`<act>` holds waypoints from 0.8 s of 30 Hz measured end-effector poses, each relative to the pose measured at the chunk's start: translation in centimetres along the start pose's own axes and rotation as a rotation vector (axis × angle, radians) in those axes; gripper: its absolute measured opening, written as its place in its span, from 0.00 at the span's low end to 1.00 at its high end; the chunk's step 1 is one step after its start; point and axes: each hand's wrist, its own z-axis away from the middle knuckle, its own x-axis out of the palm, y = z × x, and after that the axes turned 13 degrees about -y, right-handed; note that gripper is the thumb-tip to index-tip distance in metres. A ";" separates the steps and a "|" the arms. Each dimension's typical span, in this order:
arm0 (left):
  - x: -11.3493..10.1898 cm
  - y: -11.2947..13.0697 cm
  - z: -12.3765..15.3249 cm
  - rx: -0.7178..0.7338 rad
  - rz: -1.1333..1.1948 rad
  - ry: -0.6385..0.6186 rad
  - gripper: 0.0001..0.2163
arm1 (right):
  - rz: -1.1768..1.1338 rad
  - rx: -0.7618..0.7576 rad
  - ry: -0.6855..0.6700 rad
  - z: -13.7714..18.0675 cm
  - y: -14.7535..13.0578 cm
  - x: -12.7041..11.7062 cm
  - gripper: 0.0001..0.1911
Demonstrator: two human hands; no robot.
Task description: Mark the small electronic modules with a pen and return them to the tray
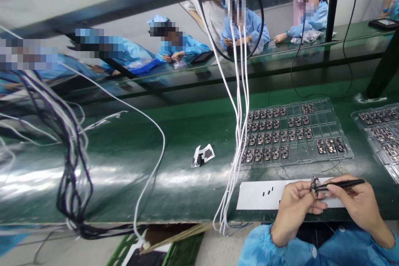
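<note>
My left hand (294,208) is closed, pinching a small dark circuit board (314,185) between thumb and fingers. My right hand (355,201) grips black tweezers (343,183), whose tips touch that board. Both hands hover over a white paper strip (258,195) that carries a few tiny black parts (268,192). Just beyond lies a clear plastic tray (314,112) filled with rows of similar small boards. My blue sleeves show at the bottom edge.
A second tray (378,133) of boards sits at the right. White cables (238,104) hang down left of the first tray; dark and white wires (71,145) bunch at the left. A small torn label (202,155) lies on the green belt (124,162). Several people in blue work across the line.
</note>
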 end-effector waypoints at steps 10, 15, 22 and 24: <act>0.0 0.0 0.0 -0.012 0.024 0.020 0.21 | -0.011 -0.022 0.030 0.3 0.1 0.1 0.09; -0.1 0.4 0.0 -0.008 0.065 0.038 0.19 | -0.101 -0.058 0.077 0.7 -0.1 -0.6 0.12; 0.8 3.0 -0.8 0.215 -0.124 0.122 0.17 | -0.331 0.091 -0.099 0.4 -0.6 1.8 0.21; 1.2 3.2 -1.2 0.217 -0.139 0.071 0.17 | -0.299 0.108 -0.110 0.1 -0.6 2.9 0.24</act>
